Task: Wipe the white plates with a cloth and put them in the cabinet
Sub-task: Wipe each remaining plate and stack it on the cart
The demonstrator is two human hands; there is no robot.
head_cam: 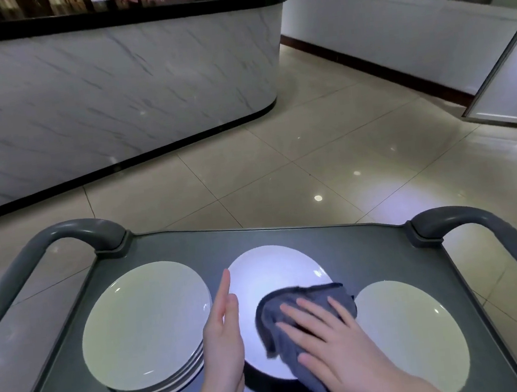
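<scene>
On the grey cart top (287, 236) lie white plates: a stack (143, 325) at the left, a single middle plate (269, 278) and another plate (408, 330) at the right. My right hand (332, 345) lies flat, fingers spread, pressing a grey cloth (295, 301) onto the middle plate. My left hand (223, 338) rests with straight fingers against the left rim of that plate, between it and the stack.
Two curved grey cart handles (61, 232) (466, 217) rise at the far corners. Beyond the cart are a tiled floor (309, 145), a marble-fronted counter with a black top (109, 84) at the left, and a white door (508, 77) at the right.
</scene>
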